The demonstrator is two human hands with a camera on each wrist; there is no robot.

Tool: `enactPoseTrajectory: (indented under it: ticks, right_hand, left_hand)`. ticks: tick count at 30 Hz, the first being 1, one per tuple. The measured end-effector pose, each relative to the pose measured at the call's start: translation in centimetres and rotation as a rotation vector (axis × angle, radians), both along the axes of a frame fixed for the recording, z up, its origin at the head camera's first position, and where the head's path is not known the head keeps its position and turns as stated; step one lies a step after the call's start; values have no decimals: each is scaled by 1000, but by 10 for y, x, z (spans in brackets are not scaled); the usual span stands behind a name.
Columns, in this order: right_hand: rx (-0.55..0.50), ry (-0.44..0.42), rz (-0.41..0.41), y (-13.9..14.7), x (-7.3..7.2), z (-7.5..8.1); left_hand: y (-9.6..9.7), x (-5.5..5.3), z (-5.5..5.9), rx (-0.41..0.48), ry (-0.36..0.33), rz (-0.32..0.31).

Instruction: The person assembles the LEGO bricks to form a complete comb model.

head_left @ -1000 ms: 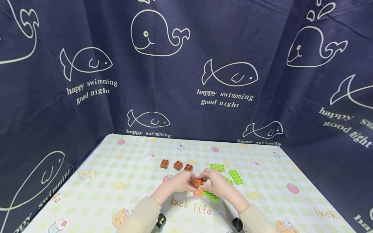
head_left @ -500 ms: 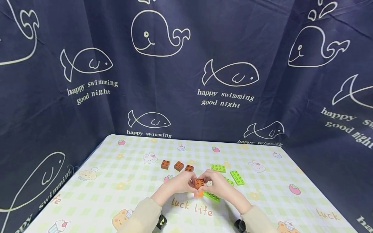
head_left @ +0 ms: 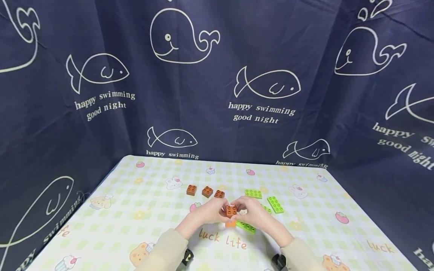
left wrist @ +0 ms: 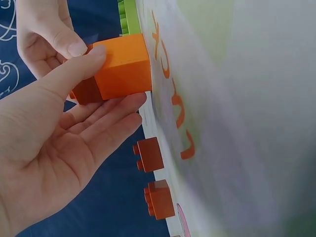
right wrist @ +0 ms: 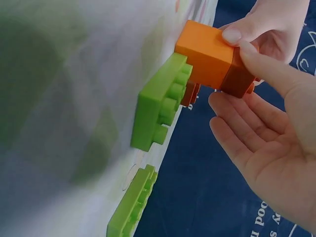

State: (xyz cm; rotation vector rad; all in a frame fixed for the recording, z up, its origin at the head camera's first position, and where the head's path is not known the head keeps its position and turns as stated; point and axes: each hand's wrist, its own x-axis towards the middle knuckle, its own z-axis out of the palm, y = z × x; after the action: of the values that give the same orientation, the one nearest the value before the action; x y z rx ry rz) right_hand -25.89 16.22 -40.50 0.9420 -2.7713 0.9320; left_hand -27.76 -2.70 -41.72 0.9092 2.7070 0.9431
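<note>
A brown toy brick [head_left: 231,210], studs up, sits on a taller plain orange block [left wrist: 123,64] that stands on the table. My left hand [head_left: 213,210] pinches this pair from the left, its thumb at the seam between brown and orange. From the right, my right hand [head_left: 251,211] pinches the brown brick, thumb in front and fingers behind. Both thumbs nearly meet at the front face. A green brick [right wrist: 160,106] lies just right of the orange block, its studs facing up.
Behind the left hand stand several brown bricks, one of them the leftmost brick [head_left: 191,190]. Beyond the right hand lie more green bricks, including a long green brick [head_left: 275,204]. A patterned cloth [head_left: 142,222] covers the table; dark blue curtains [head_left: 217,94] surround it.
Both hands keep their hold on the stacked brown and orange pieces, almost in place. The head view shifts slightly; the loose bricks stay put.
</note>
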Motion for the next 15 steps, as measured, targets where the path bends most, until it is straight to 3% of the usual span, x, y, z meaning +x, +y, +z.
enactPoseTrajectory:
  ticks: [8,15]
  right_hand:
    - [22,16,29,4,1,-6]
    - [79,18,6,12,1,-10]
  left_hand:
    - [0,0,-6,-2,13,8]
    - [0,-3,-7,-17,25,5]
